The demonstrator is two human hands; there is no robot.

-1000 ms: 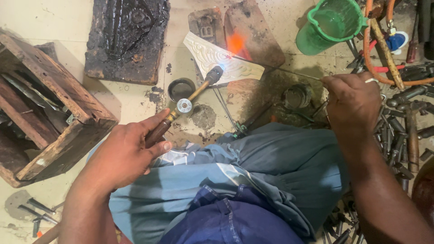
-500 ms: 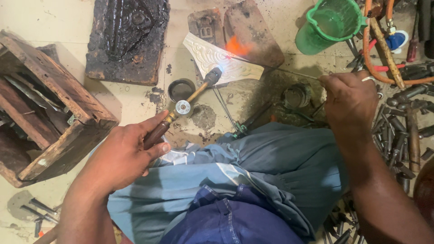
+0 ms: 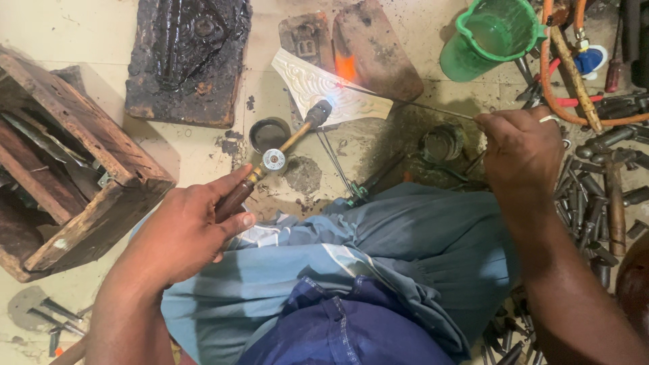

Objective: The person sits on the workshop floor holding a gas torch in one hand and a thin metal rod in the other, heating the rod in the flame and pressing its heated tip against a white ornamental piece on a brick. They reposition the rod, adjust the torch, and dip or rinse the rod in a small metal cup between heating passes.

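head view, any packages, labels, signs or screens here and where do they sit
No packages, paper labels, signs or screens show.
Nearest thing: brick, top middle of the floor, dark rectangular block with raised moulded marks on its face, beside a reddish brick.
Round tin, floor centre, small dark open can, no label visible.
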